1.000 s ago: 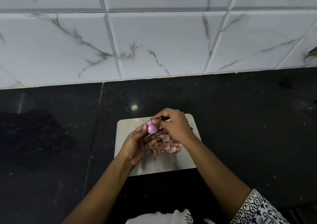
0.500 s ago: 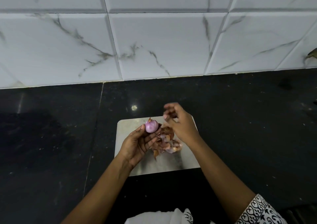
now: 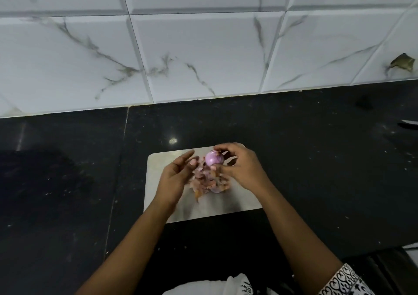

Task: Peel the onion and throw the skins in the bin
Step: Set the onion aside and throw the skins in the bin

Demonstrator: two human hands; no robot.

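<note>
Right hand grip: the right hand [image 3: 243, 170] curls its fingertips and thumb round the onion, pinching it at top and bottom with most of the near side left bare.
Onion: the onion [image 3: 214, 158] is small, smooth and pale purple, held just above the middle of the frame, over the far half of the board. A brownish scrap seems to cling at its top, though it is too small to be sure.
Left hand: the left hand [image 3: 178, 176] holds nothing. Its fingers are loosely spread and blurred, just left of the onion and apart from it.
Skins: the skins [image 3: 209, 182] lie in a loose pinkish-brown heap on the board, between and below the two hands.
Board: the board [image 3: 158, 168] is pale with rounded corners and lies flat on the counter.
Counter: the counter [image 3: 316, 159] is black and glossy, dotted with small flecks, and runs up to the white marbled wall tiles [image 3: 203, 52] in the upper half of the frame.
Bin: not in view.
Stage: peeling looks nearly done; the skins have yet to be gathered.
Risk: the bare onion is probably slick, so a fingertip pinch could let it pop out and roll off the board. The light, dry skins could also scatter across the counter if they are scooped up carelessly or carried in too loose a handful.
</note>
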